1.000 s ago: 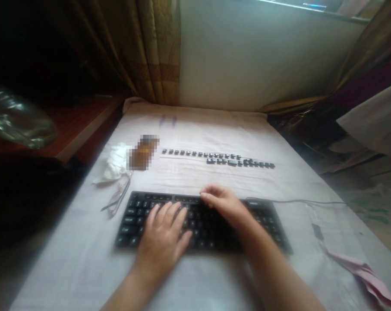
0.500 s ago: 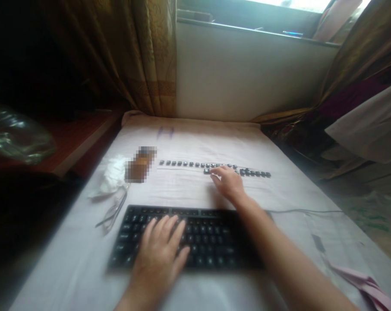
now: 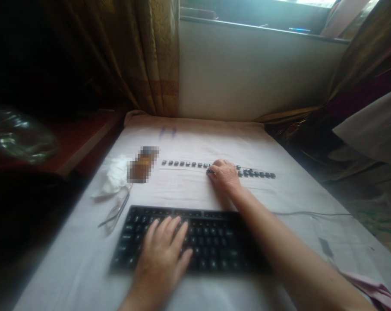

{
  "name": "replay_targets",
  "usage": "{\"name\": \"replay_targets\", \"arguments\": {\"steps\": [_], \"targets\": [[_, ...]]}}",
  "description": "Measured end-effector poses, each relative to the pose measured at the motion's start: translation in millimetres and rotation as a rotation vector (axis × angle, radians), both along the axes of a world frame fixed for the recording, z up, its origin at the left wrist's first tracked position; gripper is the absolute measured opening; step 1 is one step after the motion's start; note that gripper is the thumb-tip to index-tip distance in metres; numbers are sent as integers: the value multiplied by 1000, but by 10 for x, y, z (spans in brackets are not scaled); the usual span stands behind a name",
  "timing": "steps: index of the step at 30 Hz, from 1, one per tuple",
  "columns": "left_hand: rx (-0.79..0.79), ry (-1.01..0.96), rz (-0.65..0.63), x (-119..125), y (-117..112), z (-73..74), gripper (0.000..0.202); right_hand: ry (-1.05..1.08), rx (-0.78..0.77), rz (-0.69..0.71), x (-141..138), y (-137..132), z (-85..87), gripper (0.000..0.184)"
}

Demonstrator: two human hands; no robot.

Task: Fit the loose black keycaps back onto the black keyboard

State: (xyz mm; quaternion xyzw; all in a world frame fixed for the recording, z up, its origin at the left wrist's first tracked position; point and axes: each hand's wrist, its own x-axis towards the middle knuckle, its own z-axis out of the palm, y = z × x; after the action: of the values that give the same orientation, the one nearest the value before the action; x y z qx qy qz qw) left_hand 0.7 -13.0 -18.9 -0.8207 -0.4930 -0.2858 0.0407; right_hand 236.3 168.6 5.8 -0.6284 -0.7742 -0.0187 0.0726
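Note:
My left hand [image 3: 161,255] lies flat over the left half of a black keyboard [image 3: 211,242], fingers spread across its keys. Beyond the keyboard, my right hand [image 3: 225,175] is closed at the fingertips on a small black keycap [image 3: 210,172], down at the cloth. A row of loose black keycaps [image 3: 181,163] runs leftward from that hand. More keycaps [image 3: 262,175] sit close together to its right. My right hand hides part of the row, and my forearm covers the keyboard's right end.
White crumpled tissue [image 3: 116,175], a blurred-out brown item [image 3: 142,166] and a pair of glasses [image 3: 116,214] lie at the left on the white cloth [image 3: 189,140]. The keyboard's cable [image 3: 312,213] runs right. A pink cloth strip [image 3: 370,287] is at the lower right.
My right hand's fingers have curled in around the keycap at their tips. My left hand keeps its place on the keyboard. The view has shifted slightly.

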Motion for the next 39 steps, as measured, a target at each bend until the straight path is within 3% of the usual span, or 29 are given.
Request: {"name": "replay_targets", "arguments": {"steps": [4,7,10,13,17,30,39], "targets": [[11,7,-1,-6,1,7,35,25,23,-4,-25,-5,15,21],[22,21,-5,-14,2,-2,35,81,64,-30,-45,-160,59,20],[15,47,-9,-25,3,-16,37,347,46,16,-112,-535,131,15],[15,66,-13,-32,1,-15,38,566,-145,149,-233,-988,203,10],[49,52,-46,-13,-20,22,34,540,-264,176,-392,-1334,236,9],[5,54,-58,63,-21,57,34,304,-309,100,-520,-1362,305,16],[-13,54,-50,74,-20,67,34,436,-164,107,-503,-1421,106,16]]}}
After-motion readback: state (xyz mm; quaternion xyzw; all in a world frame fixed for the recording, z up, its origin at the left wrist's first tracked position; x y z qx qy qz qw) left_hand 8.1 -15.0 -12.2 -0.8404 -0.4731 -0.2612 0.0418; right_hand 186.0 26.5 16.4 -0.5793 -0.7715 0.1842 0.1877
